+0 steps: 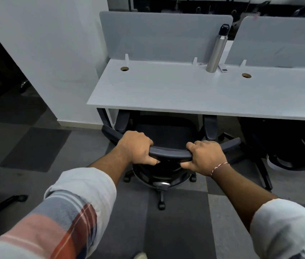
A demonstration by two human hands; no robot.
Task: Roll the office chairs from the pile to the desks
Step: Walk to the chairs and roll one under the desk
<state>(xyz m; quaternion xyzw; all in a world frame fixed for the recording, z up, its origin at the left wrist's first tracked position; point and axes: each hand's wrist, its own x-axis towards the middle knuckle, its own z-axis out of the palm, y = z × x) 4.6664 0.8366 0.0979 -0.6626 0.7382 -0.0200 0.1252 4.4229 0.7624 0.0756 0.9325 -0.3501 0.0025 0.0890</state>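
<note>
A black office chair (168, 135) stands in front of me with its seat and armrests partly under the white desk (166, 90). My left hand (135, 148) grips the left end of the backrest's top edge. My right hand (206, 156) grips the right end of that same edge, thumbs curled under. The chair's wheeled base (162, 186) shows below the backrest on the carpet.
A steel water bottle (216, 51) stands at the desk's back by grey divider panels (164, 36). A second black chair (286, 144) sits under the desk on the right. A white wall (54, 53) closes the left side. Another chair's castor leg (15, 199) lies at left.
</note>
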